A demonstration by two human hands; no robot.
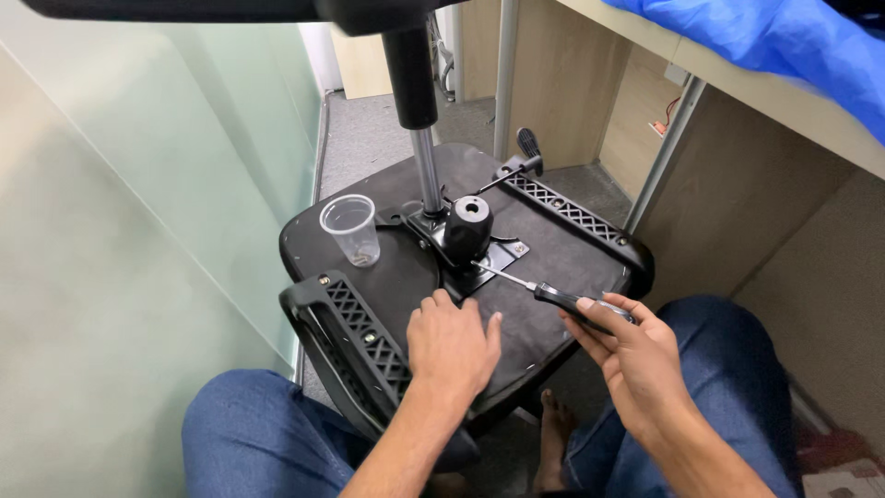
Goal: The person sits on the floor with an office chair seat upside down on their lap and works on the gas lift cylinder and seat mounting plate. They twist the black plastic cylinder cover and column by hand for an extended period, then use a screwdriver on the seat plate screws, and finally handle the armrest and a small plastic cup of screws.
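An upturned black office chair seat rests across my knees, its underside facing up. My left hand lies flat on the seat's near part, fingers together, holding nothing. My right hand grips a black-handled screwdriver, whose metal tip reaches the metal mounting plate at the seat's middle. A black round knob and the gas cylinder rise from that plate.
A clear plastic cup with small dark parts in its bottom stands on the seat's left. Black ribbed armrest brackets run along both seat edges. A frosted glass wall is left; a wooden desk under blue cloth is right.
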